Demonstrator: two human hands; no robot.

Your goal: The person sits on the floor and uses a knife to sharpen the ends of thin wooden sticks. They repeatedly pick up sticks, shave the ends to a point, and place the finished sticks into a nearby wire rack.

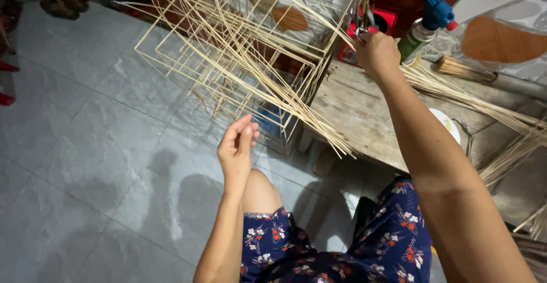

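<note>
On the far left, the grey tile floor (85, 146) looks smooth and a bit shiny, with thin lines between the big squares. Dark shadows lie on it.

Next comes the stick frame (239, 49). It is made of many thin, pale bamboo sticks joined into boxes, like an empty cage you can see through. It hangs in the air, tilted, above the floor and the edge of the table. Some long loose sticks poke out of it and point down to the right.

The left hand (238, 143) is just under the frame. Its fingers are bent loosely together with the tips close to one thin stick. I cannot tell if they pinch it or only touch it.

Below is a lap in a dark blue dress (342, 249) with small red and white flowers.

The right hand (376, 52) is up high at the frame's right side. Its fingers are closed tight around the top ends of the sticks.

Under that arm is a rough, old wooden table (353, 112). Behind it stands a green can (413, 41) with a blue nozzle on top. More loose sticks (467, 98) lie on the table in a long bundle, beside a white dish (447, 124).
</note>
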